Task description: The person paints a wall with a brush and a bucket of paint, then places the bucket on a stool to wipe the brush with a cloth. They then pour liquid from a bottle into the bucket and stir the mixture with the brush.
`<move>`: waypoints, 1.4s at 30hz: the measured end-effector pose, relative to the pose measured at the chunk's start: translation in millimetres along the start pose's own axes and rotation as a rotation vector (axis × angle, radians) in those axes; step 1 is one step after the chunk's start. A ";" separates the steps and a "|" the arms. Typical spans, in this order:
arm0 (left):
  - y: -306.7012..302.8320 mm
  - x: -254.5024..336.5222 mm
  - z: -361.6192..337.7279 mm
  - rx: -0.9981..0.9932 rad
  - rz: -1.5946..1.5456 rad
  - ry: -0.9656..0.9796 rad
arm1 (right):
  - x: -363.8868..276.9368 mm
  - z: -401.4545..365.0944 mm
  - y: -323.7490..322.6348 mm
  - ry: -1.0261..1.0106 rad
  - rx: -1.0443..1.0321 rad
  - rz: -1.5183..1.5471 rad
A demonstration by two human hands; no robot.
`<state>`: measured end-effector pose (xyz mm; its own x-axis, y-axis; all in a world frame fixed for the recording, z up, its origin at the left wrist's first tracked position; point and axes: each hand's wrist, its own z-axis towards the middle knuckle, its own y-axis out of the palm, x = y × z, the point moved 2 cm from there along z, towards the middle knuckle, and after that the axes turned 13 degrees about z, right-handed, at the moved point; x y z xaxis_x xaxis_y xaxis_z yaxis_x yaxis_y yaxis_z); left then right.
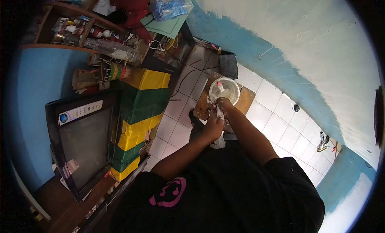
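While both hands meet at the near rim of the bowl (224, 90), the left hand (212, 128) is clenched around a white rag (219, 142). The rag's loose end hangs below the fist toward 6 o'clock, over the person's dark lap. It may be thin plastic rather than cloth; it is too small to tell. The right hand (223, 104) sits just at 1 o'clock of the left, fingers curled down against the upper end of the rag. Whether they pinch it or only press on it cannot be told.

The bowl stands on a wooden board (245, 100) on the tiled floor (272, 125), at 12 o'clock from the hands. A small bottle (219, 86) with a red tip lies inside it.

To handle this well, I judge that the working end of the rag should stay over the bowl's mouth, so anything that comes off it lands inside and not on the board. The left fist should hold firm while the right hand does the fine work. The dangling tail is better gathered up, away from the lap. The light bowl could also tip if leaned on.

At 9 o'clock a television (84, 141) stands beside a green and yellow cloth (140, 100). A cluttered shelf (76, 28) is at 11 o'clock, and a dark box (228, 64) lies past the board at 12.
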<state>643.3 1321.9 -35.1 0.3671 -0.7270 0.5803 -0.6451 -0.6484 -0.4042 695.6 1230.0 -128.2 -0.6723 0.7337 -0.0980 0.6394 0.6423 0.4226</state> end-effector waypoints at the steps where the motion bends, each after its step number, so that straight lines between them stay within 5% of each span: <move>1: -1.9 2.0 -1.7 -0.019 0.018 -0.015 | -0.4 -0.2 0.5 0.014 -0.009 -0.003; 20: 43.6 -53.4 35.5 0.050 -0.249 0.140 | -8.0 20.1 -14.4 0.021 -0.120 0.197; 26: 5.4 -7.4 7.7 -0.172 -0.354 0.013 | -11.5 15.7 -9.3 0.039 -0.145 0.239; 42: 5.6 -10.6 1.1 -0.068 -0.397 0.001 | -13.1 24.9 -8.7 0.073 -0.150 0.207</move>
<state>636.5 1325.7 -44.3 0.5961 -0.4231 0.6824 -0.4965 -0.8622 -0.1008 708.1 1220.3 -153.0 -0.5618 0.8245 0.0673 0.7071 0.4364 0.5564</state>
